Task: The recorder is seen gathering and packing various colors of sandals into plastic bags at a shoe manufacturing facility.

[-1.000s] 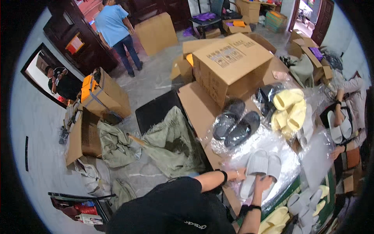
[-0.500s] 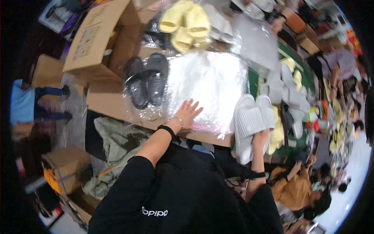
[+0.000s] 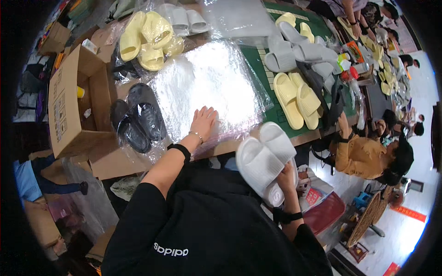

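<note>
Now | left hand (image 3: 203,123) flat, open on plastic sheet (image 3: 207,87) | right hand (image 3: 286,177) grips white slippers (image 3: 267,161) (fingers mostly hidden)

The bags (image 3: 207,87) are thin clear plastic, glossy and crinkled, throwing white glare. The white slippers (image 3: 267,158) look like soft matt foam, faintly ribbed on top; the yellow pair (image 3: 297,99) has the same dull finish (the black pair (image 3: 138,119) shines through its wrap). The box (image 3: 62,110) is plain brown cardboard.
</note>
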### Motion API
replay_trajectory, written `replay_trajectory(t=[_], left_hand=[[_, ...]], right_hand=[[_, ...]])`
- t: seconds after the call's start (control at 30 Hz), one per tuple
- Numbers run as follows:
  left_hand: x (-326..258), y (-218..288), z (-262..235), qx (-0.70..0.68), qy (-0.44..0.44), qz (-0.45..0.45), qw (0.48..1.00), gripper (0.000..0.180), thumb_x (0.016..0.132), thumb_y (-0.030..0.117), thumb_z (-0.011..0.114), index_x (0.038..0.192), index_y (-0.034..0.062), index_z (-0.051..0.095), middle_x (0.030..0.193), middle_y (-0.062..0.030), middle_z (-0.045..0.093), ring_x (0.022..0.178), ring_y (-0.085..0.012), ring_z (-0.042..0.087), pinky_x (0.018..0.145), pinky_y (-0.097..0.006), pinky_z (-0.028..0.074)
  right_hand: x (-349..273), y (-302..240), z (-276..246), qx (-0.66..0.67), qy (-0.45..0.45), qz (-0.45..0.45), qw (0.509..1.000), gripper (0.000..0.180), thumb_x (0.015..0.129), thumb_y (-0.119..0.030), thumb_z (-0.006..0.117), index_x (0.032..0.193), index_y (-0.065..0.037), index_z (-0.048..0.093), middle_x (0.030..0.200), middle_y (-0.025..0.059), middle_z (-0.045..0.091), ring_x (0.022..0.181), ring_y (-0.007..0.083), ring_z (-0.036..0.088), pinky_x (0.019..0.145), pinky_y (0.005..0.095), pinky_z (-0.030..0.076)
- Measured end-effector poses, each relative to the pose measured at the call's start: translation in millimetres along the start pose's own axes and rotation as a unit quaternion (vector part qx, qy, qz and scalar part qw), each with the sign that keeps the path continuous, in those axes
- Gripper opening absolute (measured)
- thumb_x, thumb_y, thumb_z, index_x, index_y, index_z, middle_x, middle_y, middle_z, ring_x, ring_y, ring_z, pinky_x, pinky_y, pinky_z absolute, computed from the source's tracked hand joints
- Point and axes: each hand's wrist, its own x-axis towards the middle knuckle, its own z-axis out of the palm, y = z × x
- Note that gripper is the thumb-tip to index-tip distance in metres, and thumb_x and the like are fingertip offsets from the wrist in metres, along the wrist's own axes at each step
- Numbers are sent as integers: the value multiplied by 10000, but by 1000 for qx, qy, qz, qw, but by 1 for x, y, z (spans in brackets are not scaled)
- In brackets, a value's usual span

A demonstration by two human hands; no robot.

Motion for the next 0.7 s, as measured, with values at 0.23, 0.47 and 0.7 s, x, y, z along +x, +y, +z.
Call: replay_trajectory(t=[0.23, 0.47, 0.7], left_hand=[[34, 34, -29, -69, -31, 62, 995, 410, 876, 188, 337, 1260, 47, 358, 1314, -121, 344, 1241, -312, 260, 1006, -480, 226], [29, 55, -64, -25, -93, 148, 984, 416, 865, 156, 338, 1233, -37, 353, 1328, -151, 317, 1252, -323, 243, 1010, -488, 216], [15, 89, -71, -127, -47, 184, 974, 472, 896, 219, 256, 1292, -37, 271, 1351, -198, 262, 1275, -340, 191, 1032, -485, 111]], right_hand=[[26, -23, 46, -60, -52, -93, 993, 332, 631, -12, 523, 959, -15, 575, 1053, 183, 514, 995, 332, 452, 855, 383, 318], [38, -22, 81, -376, 68, -81, 921, 126, 606, -179, 597, 651, -64, 571, 790, 93, 504, 826, 249, 471, 703, 366, 310], [58, -59, 103, -311, 106, -107, 939, 148, 594, -160, 595, 696, -54, 584, 831, 97, 509, 879, 247, 458, 742, 378, 320]])
